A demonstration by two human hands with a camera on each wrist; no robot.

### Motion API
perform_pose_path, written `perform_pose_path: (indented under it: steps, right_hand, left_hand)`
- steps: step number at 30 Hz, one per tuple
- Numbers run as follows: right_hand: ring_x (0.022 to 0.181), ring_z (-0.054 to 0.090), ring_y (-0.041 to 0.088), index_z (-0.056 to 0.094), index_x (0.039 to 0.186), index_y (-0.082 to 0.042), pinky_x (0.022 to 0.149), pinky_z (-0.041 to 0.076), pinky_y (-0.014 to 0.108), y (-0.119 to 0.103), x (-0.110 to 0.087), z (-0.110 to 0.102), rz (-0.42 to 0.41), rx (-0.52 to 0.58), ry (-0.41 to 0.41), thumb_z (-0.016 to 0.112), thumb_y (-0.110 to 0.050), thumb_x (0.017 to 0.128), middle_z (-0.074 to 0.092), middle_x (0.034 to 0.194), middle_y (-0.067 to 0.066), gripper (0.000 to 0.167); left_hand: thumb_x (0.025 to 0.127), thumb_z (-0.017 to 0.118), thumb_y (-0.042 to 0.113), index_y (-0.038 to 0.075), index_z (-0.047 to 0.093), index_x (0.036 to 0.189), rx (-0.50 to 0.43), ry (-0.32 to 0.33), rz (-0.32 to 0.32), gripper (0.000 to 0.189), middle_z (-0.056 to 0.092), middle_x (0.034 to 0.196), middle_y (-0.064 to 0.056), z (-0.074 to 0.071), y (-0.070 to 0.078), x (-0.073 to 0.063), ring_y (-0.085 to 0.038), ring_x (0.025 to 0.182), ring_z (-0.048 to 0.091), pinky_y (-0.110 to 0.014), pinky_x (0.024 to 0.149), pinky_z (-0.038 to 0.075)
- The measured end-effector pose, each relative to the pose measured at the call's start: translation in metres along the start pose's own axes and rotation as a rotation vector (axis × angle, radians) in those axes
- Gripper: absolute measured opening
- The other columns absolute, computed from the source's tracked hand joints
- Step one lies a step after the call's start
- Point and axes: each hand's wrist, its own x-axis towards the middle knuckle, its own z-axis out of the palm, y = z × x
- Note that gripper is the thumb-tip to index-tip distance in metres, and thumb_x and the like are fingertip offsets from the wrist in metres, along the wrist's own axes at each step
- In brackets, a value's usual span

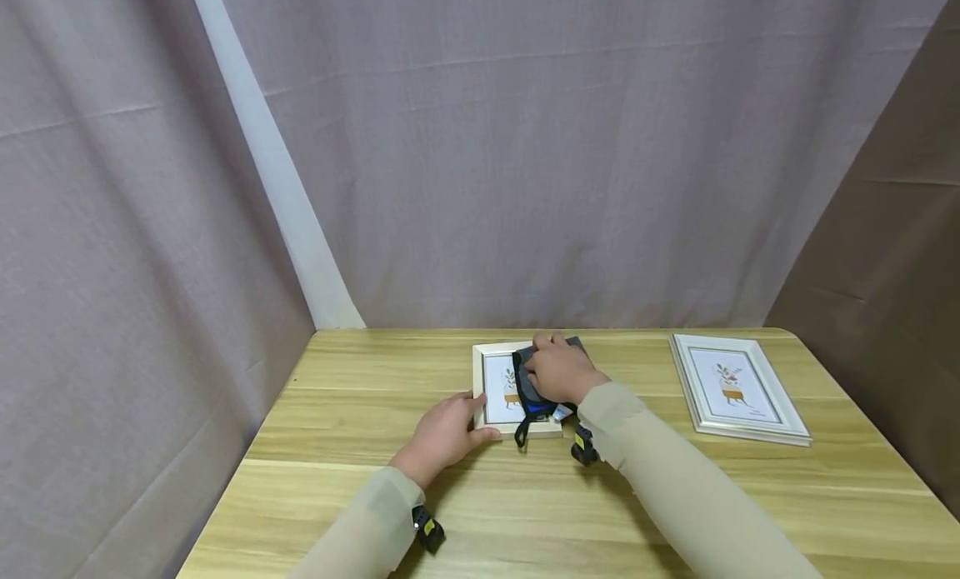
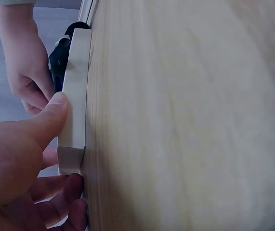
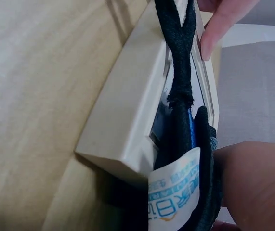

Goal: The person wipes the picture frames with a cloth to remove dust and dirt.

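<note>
A cream picture frame (image 1: 480, 358) with a potted-plant print lies face up near the back edge of the table. My left hand (image 1: 446, 429) grips its near-left corner; in the left wrist view the thumb lies along the frame's side (image 2: 75, 91) and the other fingers bend round the corner. With curled fingers, my right hand (image 1: 558, 371) holds a dark grey cloth (image 1: 525, 372) with black edging against the frame's right half, hiding that part of the print. A hanging loop (image 3: 179, 72) and a white printed label (image 3: 176, 190) dangle from the cloth at the near side.
To the right lies a stack of similar white frames (image 1: 772, 429), the top one showing a plant print. The wooden table (image 1: 337, 429) runs back to a grey curtain (image 1: 525, 187), with more curtain along both sides.
</note>
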Motion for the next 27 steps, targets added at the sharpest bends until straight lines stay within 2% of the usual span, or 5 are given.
perform_pose_path:
  steps: [3,11,18,27]
  right_hand:
    - [0.105,0.051,0.032,0.083,0.132,-0.017,0.078,0.056,0.047,0.0,-0.004,0.001,-0.006,-0.004,0.001,0.067,-0.028,0.111,0.06,0.134,0.012,0.028]
    - [0.097,0.047,0.028,0.084,0.129,-0.015,0.073,0.051,0.042,-0.007,-0.016,-0.002,-0.043,-0.034,0.008,0.069,-0.028,0.111,0.063,0.123,0.008,0.027]
    - [0.089,0.039,0.026,0.085,0.125,-0.014,0.07,0.041,0.039,-0.014,-0.026,-0.002,-0.073,-0.035,0.007,0.07,-0.026,0.11,0.056,0.104,0.003,0.025]
    - [0.091,0.043,0.026,0.085,0.124,-0.009,0.071,0.046,0.04,-0.018,-0.04,0.004,-0.121,-0.023,0.068,0.071,-0.022,0.109,0.064,0.115,0.008,0.024]
  left_hand:
    - [0.099,0.08,0.054,0.009,0.063,0.155,-0.007,0.002,-0.005,0.074,0.064,0.151,-0.023,0.0,0.001,0.0,-0.04,0.134,0.065,-0.052,0.113,0.053]
    - [0.097,0.081,0.054,0.007,0.064,0.154,-0.025,0.006,-0.02,0.076,0.064,0.151,-0.024,0.0,0.002,-0.002,-0.04,0.135,0.065,-0.052,0.113,0.052]
    - [0.098,0.082,0.052,0.005,0.065,0.153,-0.043,0.014,-0.004,0.075,0.065,0.15,-0.022,0.0,0.001,-0.004,-0.04,0.138,0.063,-0.052,0.115,0.051]
    - [0.097,0.083,0.053,0.004,0.065,0.152,-0.039,0.018,-0.001,0.076,0.066,0.149,-0.023,-0.002,0.003,-0.004,-0.04,0.135,0.065,-0.052,0.111,0.054]
